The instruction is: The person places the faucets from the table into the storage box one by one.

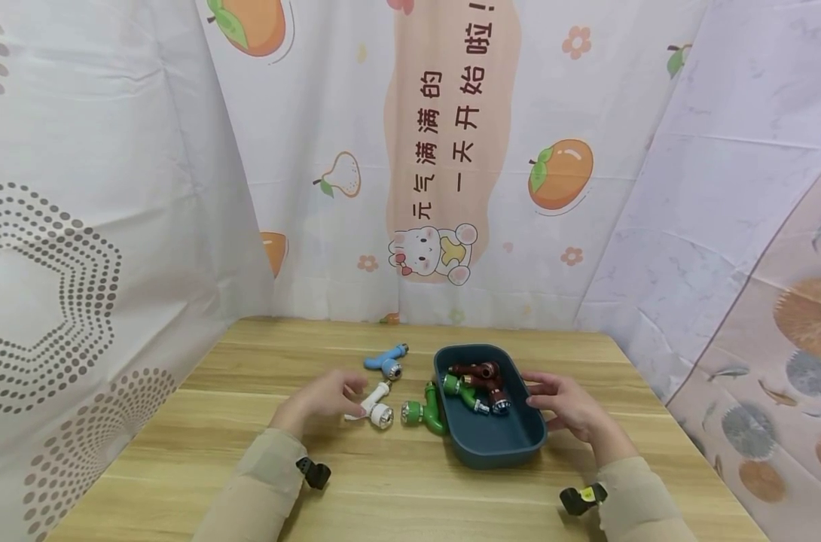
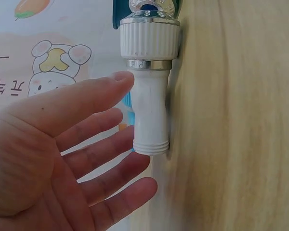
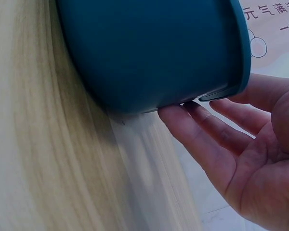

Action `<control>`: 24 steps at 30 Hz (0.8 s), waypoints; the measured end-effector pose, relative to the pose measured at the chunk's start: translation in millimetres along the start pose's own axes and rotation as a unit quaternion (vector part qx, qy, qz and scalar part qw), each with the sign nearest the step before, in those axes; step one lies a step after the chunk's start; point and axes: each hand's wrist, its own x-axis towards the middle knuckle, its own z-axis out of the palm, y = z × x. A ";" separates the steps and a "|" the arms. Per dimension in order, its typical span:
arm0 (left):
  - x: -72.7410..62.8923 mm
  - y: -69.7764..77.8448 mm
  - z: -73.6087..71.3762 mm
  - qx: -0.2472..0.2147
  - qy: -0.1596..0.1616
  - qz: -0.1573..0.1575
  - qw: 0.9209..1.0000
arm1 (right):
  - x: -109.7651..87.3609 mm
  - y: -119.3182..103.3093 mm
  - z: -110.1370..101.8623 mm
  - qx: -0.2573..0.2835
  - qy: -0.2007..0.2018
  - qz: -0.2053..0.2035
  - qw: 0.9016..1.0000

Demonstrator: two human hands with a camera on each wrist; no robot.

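A dark teal oblong plastic bin with rounded corners is set on the pale wood-grained surface. Toward the bin's far end, one dark brown tap-shaped piece, a second dark brown tap-shaped piece with a silvery-faced knob and a green tap-shaped piece with a silvery spout are contained in a loose heap, held together by the walls.

At the bin's right side the right hand is found with its fingers extended and applied to the outer wall near the rim; no curled grip is seen. The contact is judged to be for steadying the bin.

Left of the bin, the left hand is loosely spread beside a white plastic tap-shaped piece with a ribbed knob. Nothing is pinched; the thumb tip is seen at the tube's edge, but firm contact cannot be confirmed. The parting of thumb from fingers is judged suited to the tube's width.

A larger green tap-shaped piece is laid just beside the bin's left wall; touching cannot be determined. A light blue tap-shaped piece is noted left of the bin's far end.
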 end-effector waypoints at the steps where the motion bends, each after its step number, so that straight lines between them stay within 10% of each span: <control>1: -0.3 0.3 0.5 0.000 -0.002 0.001 1.000 | 0.1 0.2 -0.1 -0.001 -0.001 -0.001 1.000; 24: 0.0 6.8 9.2 0.005 -0.025 0.013 1.000 | 0.6 -0.4 0.0 -0.004 -0.007 -0.005 1.000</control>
